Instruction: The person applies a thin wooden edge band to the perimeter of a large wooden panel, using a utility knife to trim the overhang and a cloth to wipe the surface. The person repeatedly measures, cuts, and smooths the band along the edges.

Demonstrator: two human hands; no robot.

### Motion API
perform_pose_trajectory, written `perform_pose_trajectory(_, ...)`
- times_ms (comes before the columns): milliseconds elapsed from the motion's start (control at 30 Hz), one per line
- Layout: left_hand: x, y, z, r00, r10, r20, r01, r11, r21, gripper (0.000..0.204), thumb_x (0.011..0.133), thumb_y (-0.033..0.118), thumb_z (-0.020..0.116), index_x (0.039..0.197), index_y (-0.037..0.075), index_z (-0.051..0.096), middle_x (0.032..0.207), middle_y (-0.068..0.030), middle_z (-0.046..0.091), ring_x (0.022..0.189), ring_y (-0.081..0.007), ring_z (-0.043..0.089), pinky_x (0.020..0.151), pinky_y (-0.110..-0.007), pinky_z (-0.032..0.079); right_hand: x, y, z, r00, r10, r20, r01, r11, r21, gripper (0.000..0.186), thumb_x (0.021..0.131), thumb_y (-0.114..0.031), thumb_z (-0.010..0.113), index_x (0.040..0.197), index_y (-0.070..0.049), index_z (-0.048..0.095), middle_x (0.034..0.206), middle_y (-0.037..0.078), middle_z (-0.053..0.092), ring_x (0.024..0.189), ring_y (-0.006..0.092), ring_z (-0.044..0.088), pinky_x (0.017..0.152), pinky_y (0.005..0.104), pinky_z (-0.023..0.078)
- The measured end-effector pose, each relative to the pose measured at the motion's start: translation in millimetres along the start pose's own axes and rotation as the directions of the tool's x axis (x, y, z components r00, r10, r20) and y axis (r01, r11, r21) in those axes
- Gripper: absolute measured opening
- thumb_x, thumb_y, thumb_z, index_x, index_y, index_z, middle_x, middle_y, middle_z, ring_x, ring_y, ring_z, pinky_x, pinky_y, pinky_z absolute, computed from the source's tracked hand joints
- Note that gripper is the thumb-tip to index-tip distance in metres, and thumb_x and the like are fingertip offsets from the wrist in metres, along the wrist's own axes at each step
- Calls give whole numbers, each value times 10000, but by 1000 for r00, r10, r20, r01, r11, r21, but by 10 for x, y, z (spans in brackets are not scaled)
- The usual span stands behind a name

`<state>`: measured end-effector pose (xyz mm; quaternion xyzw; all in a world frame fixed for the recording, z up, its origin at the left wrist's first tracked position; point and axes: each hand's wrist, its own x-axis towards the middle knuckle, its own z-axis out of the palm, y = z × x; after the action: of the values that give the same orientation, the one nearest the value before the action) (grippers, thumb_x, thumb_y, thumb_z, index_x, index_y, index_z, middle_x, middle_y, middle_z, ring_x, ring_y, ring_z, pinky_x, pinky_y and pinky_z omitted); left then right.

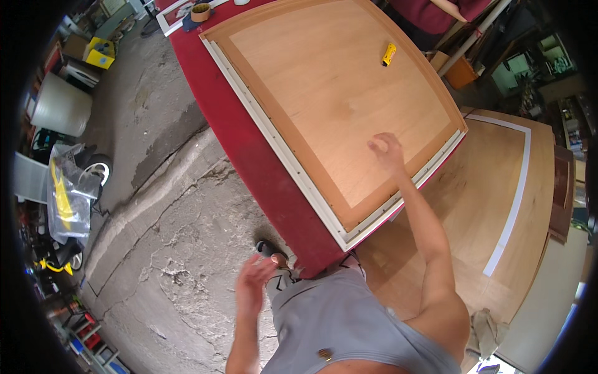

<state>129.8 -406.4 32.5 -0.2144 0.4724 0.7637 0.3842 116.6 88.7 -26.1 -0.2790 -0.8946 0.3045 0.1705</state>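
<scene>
My right hand (387,153) is over the near right part of a light plywood panel (339,106), its fingers loosely bent and apart, holding nothing; whether it touches the wood I cannot tell. A band of brown tape (285,146) borders the panel, and a white frame strip (268,134) runs along its left and near edges. Toward the far right of the panel lies a yellow utility knife (389,55). My left hand (254,283), somewhat blurred, hangs low beside my body over the concrete floor; its fingers look apart, with nothing visible in them.
The panel rests on a table covered in red cloth (240,140). A tape roll (200,12) sits at its far left corner. Another plywood sheet (455,206) with a white strip stands right. Another person's arm (448,9) shows at top right. Wrapped items (71,190) crowd the left.
</scene>
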Motion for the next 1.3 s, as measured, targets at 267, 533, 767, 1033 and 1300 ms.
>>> perform_pose_trajectory(267, 473, 1760, -1503, 843, 401, -358, -254, 884, 392, 382, 932, 338, 594, 1214, 80, 583, 1076, -75, 686, 996, -171, 625, 850, -299, 434, 280, -246, 345, 984, 178, 27, -173, 978, -119, 370, 814, -323, 756, 1104, -102, 693, 1132, 100, 664, 1075, 248, 623, 945, 376, 487)
perform_pose_trajectory(533, 1829, 2921, -834, 899, 413, 144, -314, 380, 870, 483, 837, 229, 742, 1244, 34, 570, 1176, -98, 658, 1119, -209, 596, 933, -331, 431, 1857, 658, 414, 857, 468, -217, -506, 843, -183, 577, 819, -426, 730, 1312, -180, 562, 1134, 170, 649, 1069, 318, 619, 927, 423, 489)
perform_pose_trajectory(767, 3561, 4538, -599, 687, 637, 348, -370, -106, 923, 543, 772, 194, 793, 1254, 69, 575, 1237, -155, 622, 1165, -319, 572, 985, -407, 435, 3423, 1137, 692, 701, 556, -447, -701, 652, -289, 632, 827, -504, 662, 1301, -118, 501, 1167, 213, 625, 1126, 393, 582, 940, 469, 471)
perform_pose_trajectory(1033, 5810, 5849, 1639, 318, 428, 846, -466, -707, 532, 546, 693, 133, 774, 1205, 89, 589, 1214, -143, 593, 1178, -361, 517, 994, -440, 419, 3603, 822, 979, 636, 525, -566, -752, 588, -299, 375, 834, -406, 643, 1060, -107, 628, 948, 159, 700, 890, 368, 675, 769, 478, 524)
perform_pose_trajectory(1300, 6462, 6271, 2082, 500, 281, 819, -790, -241, 565, 161, 781, 122, 757, 906, 78, 665, 828, -56, 680, 818, -211, 672, 763, -327, 501, 3461, -2052, 2165, 805, 478, -351, -579, 762, -290, 346, 743, -320, 792, 951, -80, 657, 879, 130, 698, 788, 316, 685, 685, 407, 552)
